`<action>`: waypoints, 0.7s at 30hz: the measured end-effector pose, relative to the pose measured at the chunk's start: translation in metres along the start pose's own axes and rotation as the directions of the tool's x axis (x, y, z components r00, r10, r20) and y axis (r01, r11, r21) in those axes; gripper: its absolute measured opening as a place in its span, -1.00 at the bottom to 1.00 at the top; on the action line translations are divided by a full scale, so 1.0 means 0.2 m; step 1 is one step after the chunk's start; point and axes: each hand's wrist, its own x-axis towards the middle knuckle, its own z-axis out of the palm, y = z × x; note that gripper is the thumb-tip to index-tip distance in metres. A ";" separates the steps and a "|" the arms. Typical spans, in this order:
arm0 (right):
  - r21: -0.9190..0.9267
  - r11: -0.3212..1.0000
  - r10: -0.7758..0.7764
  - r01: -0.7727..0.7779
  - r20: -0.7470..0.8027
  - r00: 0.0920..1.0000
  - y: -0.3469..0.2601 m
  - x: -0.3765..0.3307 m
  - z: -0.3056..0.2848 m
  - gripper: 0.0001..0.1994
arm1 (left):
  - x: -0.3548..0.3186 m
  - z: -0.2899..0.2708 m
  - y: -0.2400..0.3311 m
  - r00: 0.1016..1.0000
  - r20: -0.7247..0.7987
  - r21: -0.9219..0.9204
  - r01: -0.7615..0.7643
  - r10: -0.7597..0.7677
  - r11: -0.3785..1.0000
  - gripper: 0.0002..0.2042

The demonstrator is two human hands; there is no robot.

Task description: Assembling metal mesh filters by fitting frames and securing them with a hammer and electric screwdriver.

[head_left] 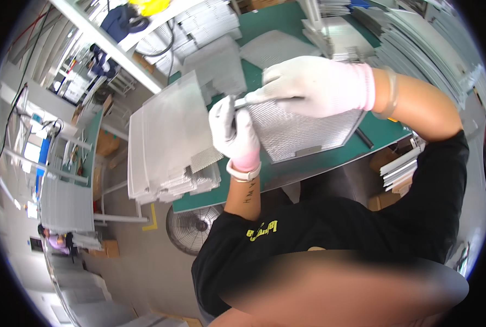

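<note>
At frame centre, left hand (pixel 233 133) grips the mesh filter panel (pixel 303 131); right hand (pixel 314 86) pinches its frame corner, apparently fitting it; next needs steady alignment.

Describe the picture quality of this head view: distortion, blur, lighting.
Head view: strong fisheye bending, with a black rim and the shelf rail curving toward the edge; a smeared blur covers the lower middle; lighting is bright and even, the gloved left hand, right hand and mesh filter stay sharp, without harsh glare.
</note>
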 end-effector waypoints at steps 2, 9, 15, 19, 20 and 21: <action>0.085 0.991 -0.095 0.099 -0.059 0.994 0.01 0.01 0.03 -0.57 | -0.01 -0.03 -0.01 0.999 0.014 -0.051 0.036 -0.036 0.998 -0.68; 0.190 0.981 0.032 -0.025 -0.037 0.999 -0.03 0.02 -0.01 -0.68 | 0.04 -0.04 0.01 0.976 0.211 -0.245 0.100 -0.048 0.964 -0.71; 0.203 0.965 0.170 -0.169 0.010 0.985 -0.07 0.14 0.08 -0.80 | 0.00 -0.01 0.03 0.981 0.155 -0.273 0.154 -0.115 0.950 -0.75; 0.263 0.941 0.222 -0.213 -0.003 0.975 -0.08 0.12 0.09 -0.79 | -0.04 -0.01 -0.03 0.983 0.146 -0.225 0.146 -0.114 0.963 -0.76; 0.216 0.947 0.236 -0.237 0.031 0.971 -0.08 0.11 0.08 -0.79 | -0.04 -0.01 -0.03 0.983 0.147 -0.226 0.143 -0.111 0.963 -0.76; 0.214 0.948 0.236 -0.236 0.028 0.971 -0.08 0.10 0.07 -0.79 | -0.06 0.00 -0.02 0.986 0.152 -0.217 0.102 -0.069 0.971 -0.74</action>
